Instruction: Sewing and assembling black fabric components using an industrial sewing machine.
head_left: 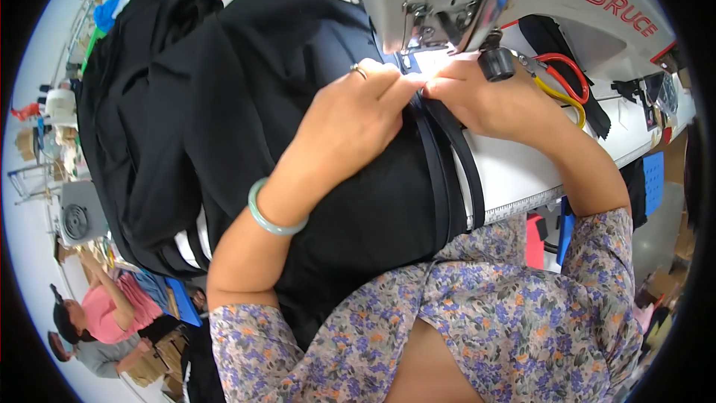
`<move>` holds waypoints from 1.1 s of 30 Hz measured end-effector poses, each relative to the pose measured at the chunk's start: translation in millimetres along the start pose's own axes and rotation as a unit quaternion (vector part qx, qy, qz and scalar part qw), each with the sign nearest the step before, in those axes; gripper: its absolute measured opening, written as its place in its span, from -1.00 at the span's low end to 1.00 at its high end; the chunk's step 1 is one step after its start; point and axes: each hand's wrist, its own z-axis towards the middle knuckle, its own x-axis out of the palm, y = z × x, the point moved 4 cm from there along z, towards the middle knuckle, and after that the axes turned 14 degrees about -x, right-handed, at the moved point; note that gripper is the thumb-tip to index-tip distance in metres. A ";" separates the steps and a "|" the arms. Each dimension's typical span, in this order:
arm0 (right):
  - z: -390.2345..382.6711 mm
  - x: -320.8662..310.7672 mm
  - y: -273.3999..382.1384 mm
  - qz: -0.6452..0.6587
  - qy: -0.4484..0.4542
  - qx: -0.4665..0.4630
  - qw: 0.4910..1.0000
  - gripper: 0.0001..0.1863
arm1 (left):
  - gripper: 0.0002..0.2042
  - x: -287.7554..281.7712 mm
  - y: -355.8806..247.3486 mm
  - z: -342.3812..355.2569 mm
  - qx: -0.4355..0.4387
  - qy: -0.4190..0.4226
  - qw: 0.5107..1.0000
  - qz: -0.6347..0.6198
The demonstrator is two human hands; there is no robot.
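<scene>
My left hand (pixel 354 112) is closed in a pinch on black fabric (pixel 335 201), just in front of the sewing machine's needle area (pixel 406 60). A ring and a pale green bangle (pixel 261 213) are on that hand and wrist. Close against it, my right hand (pixel 485 97) pinches a narrow black fabric strip (pixel 466 164), which trails down over the table's front edge. The fingertips nearly meet under the bright machine lamp, and glare hides the exact grip. The black fabric spreads in folds to the left and drapes toward my lap.
The sewing machine (pixel 425 0) rises directly beyond my hands. Scissors (pixel 563 78) with red and yellow handles lie right of my right hand, by a black fabric piece (pixel 548 37). A ruler tape (pixel 514 209) runs along the white table's edge. Co-workers (pixel 112 306) sit at far left.
</scene>
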 end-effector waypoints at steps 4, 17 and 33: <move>-3.0 4.2 5.4 -0.010 0.023 0.032 0.999 -0.76 | -0.73 2.8 -7.1 -1.9 -0.017 0.018 0.998 0.060; 10.9 6.8 -6.2 0.049 -0.021 0.081 0.995 -0.88 | -0.83 -0.2 9.6 0.6 -0.033 0.045 0.998 -0.028; 8.4 10.8 -19.8 0.108 -0.023 0.141 0.984 -0.84 | -0.85 6.0 17.6 1.0 -0.014 0.019 0.997 -0.072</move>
